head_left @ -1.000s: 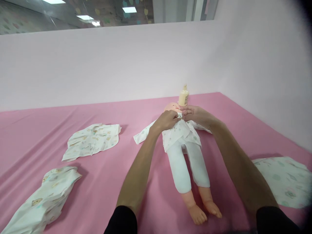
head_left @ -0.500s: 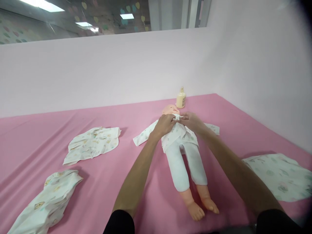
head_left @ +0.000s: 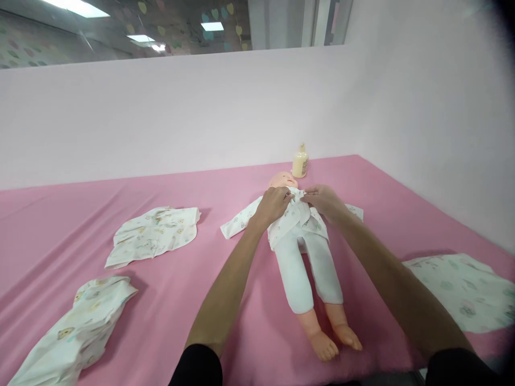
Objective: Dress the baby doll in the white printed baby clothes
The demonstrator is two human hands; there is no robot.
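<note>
A baby doll (head_left: pixel 293 271) lies on its back with its feet toward me. It wears a white printed baby shirt (head_left: pixel 296 217) with a wrap front, and its sleeves stretch out to both sides. At the upper chest, just below the doll's head (head_left: pixel 283 179), my left hand (head_left: pixel 276 202) pinches the shirt's neckline with curled fingers. Across from it, my right hand (head_left: pixel 324 200) pinches fabric on the other side of the neckline. Between the fingertips a small bit of white cloth shows; whether it is a tie or an edge I cannot tell.
A pale yellow pump bottle (head_left: pixel 300 162) stands behind the doll's head. Printed baby clothes lie on the pink sheet (head_left: pixel 169 300): one garment (head_left: pixel 155 236) at left, another (head_left: pixel 74 332) nearer me, a third (head_left: pixel 462 292) at right. A white wall (head_left: pixel 181 118) borders the back.
My hands have drawn slightly apart at the neckline, the right one moving a little to the right. More white cloth shows between them.
</note>
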